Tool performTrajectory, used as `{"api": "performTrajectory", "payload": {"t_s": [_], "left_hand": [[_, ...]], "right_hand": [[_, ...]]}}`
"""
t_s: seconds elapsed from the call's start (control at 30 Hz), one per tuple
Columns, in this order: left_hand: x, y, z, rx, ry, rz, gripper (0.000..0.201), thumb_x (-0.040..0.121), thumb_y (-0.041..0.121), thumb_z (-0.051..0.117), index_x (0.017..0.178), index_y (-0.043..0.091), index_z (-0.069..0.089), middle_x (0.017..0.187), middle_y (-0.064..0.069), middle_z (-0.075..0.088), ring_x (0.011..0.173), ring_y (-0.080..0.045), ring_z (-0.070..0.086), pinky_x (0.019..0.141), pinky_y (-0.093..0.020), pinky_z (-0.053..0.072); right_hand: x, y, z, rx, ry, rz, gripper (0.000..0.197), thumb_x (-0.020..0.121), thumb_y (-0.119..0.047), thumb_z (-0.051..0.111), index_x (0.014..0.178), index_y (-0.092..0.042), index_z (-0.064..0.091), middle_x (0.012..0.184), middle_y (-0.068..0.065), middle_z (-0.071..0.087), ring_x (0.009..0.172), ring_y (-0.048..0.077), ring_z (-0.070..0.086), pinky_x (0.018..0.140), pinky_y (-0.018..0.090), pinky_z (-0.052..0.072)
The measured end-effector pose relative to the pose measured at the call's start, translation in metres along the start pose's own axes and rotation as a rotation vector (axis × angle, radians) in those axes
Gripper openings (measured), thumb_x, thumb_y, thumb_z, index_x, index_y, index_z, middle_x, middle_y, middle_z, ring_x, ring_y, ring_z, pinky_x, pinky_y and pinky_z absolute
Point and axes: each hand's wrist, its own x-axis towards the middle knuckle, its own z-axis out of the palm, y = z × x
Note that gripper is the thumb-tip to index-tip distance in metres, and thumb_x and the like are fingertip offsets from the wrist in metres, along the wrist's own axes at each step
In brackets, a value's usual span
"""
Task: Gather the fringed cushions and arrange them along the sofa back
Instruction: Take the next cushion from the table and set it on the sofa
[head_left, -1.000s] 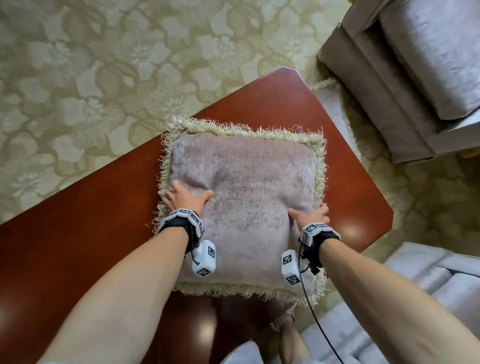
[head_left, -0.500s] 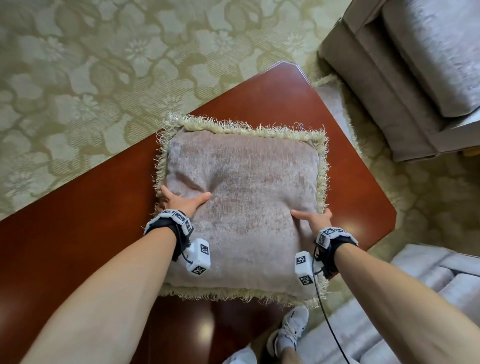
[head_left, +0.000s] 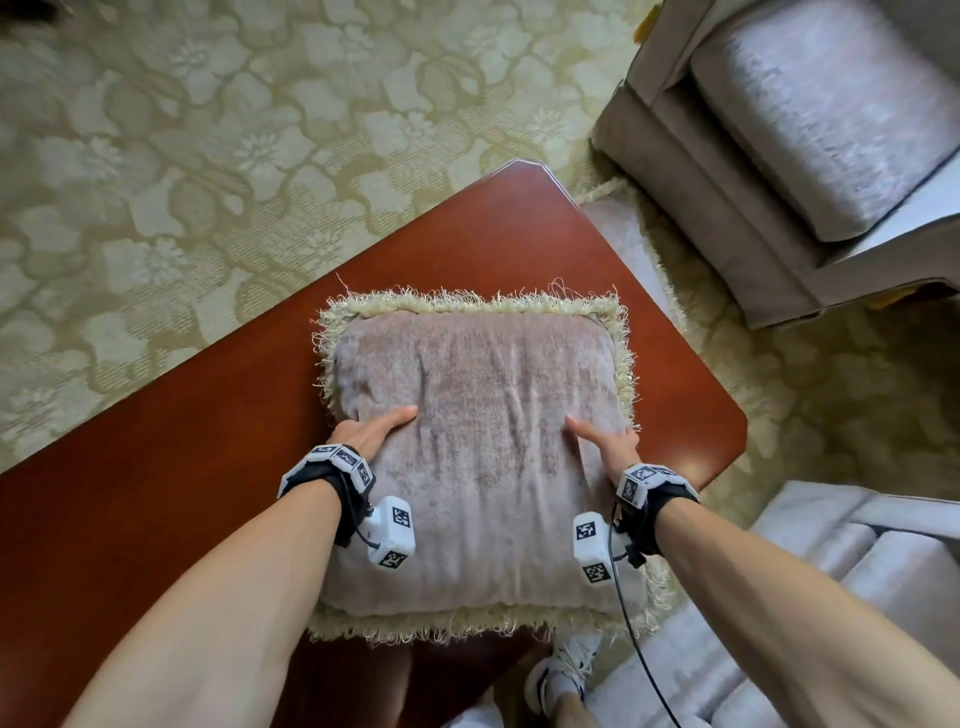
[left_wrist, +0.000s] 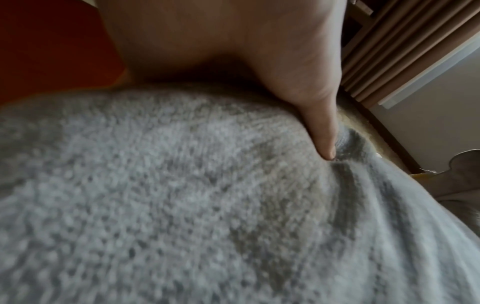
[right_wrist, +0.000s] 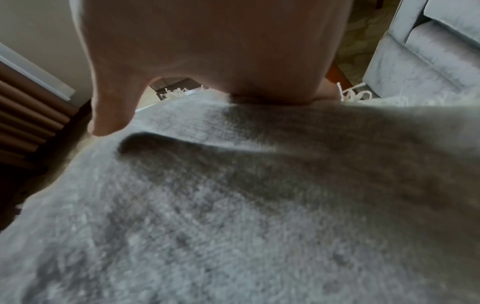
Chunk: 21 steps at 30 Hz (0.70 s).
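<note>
A pinkish-grey fringed cushion (head_left: 478, 457) with a cream fringe is over the near corner of the red-brown table (head_left: 156, 493). Its near edge overhangs the table. My left hand (head_left: 371, 428) grips its left side and my right hand (head_left: 602, 439) grips its right side. Both thumbs press into the top and the other fingers are hidden under the edges. The fabric creases between the thumbs. The left wrist view shows the left hand (left_wrist: 319, 123) dug into the cushion (left_wrist: 182, 205); the right wrist view shows the right hand (right_wrist: 111, 107) on the cushion (right_wrist: 233, 205). A second fringed cushion (head_left: 623, 234) lies on the floor past the table's right edge, partly hidden.
A grey armchair (head_left: 779, 156) stands at the upper right. A grey sofa (head_left: 831, 597) lies at the lower right beside my leg and white shoe (head_left: 561, 670). Patterned cream carpet (head_left: 208, 130) covers the floor beyond the table.
The cushion has slid toward me, so its near fringe now hangs over the table edge. Both hands moved with it and the thumbs press deeper, creasing the fabric.
</note>
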Motion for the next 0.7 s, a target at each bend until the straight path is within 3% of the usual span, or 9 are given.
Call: {"api": "performTrajectory", "payload": {"t_s": [0.1, 0.23, 0.33, 0.47, 0.6, 0.7], "left_hand": [[-0.012, 0.004, 0.012, 0.046, -0.001, 0.021, 0.148, 0.023, 0.085, 0.073, 0.144, 0.005, 0.040, 0.141, -0.017, 0.050, 0.117, -0.039, 0.055, 0.102, -0.050, 0.044], [-0.034, 0.011, 0.024, 0.042, -0.023, 0.064, 0.130, 0.049, 0.072, 0.079, 0.147, 0.001, 0.031, 0.146, -0.019, 0.044, 0.122, -0.039, 0.052, 0.103, -0.045, 0.043], [-0.048, 0.016, 0.035, 0.047, 0.001, 0.090, 0.128, 0.057, 0.068, 0.079, 0.151, 0.001, 0.022, 0.152, -0.018, 0.035, 0.130, -0.038, 0.045, 0.106, -0.045, 0.040], [-0.074, 0.029, 0.057, 0.101, 0.013, 0.154, 0.137, 0.058, 0.077, 0.071, 0.155, 0.006, 0.005, 0.160, -0.018, 0.018, 0.142, -0.040, 0.029, 0.115, -0.050, 0.027], [-0.105, 0.044, 0.086, 0.181, -0.016, 0.232, 0.144, 0.052, 0.087, 0.064, 0.154, 0.004, 0.006, 0.159, -0.020, 0.016, 0.142, -0.041, 0.027, 0.115, -0.053, 0.025], [-0.127, 0.054, 0.113, 0.223, -0.026, 0.270, 0.151, 0.043, 0.085, 0.071, 0.154, 0.003, 0.008, 0.159, -0.021, 0.018, 0.141, -0.042, 0.030, 0.113, -0.055, 0.028]], "right_hand": [[-0.011, 0.002, -0.011, 0.007, 0.000, -0.025, 0.124, 0.071, -0.049, 0.079, 0.154, -0.010, -0.004, 0.162, 0.011, 0.006, 0.146, 0.032, 0.016, 0.116, 0.052, 0.017], [-0.018, 0.006, -0.033, 0.023, 0.034, -0.031, 0.127, 0.069, -0.049, 0.080, 0.154, -0.008, -0.005, 0.162, 0.013, 0.004, 0.147, 0.032, 0.014, 0.116, 0.051, 0.016], [-0.025, 0.013, -0.047, 0.031, 0.057, 0.002, 0.135, 0.064, -0.053, 0.082, 0.154, -0.009, -0.009, 0.161, 0.013, 0.005, 0.146, 0.033, 0.016, 0.116, 0.051, 0.016], [-0.044, 0.022, -0.074, 0.075, 0.058, 0.010, 0.139, 0.063, -0.054, 0.083, 0.152, -0.011, -0.015, 0.162, 0.014, 0.002, 0.147, 0.032, 0.013, 0.116, 0.052, 0.014], [-0.062, 0.037, -0.111, 0.107, 0.047, 0.020, 0.141, 0.061, -0.059, 0.081, 0.153, -0.014, -0.016, 0.162, 0.014, 0.000, 0.147, 0.034, 0.011, 0.115, 0.055, 0.014], [-0.073, 0.055, -0.145, 0.150, 0.075, 0.039, 0.139, 0.063, -0.055, 0.083, 0.153, -0.016, -0.016, 0.161, 0.016, 0.004, 0.145, 0.039, 0.016, 0.113, 0.059, 0.017]]}}
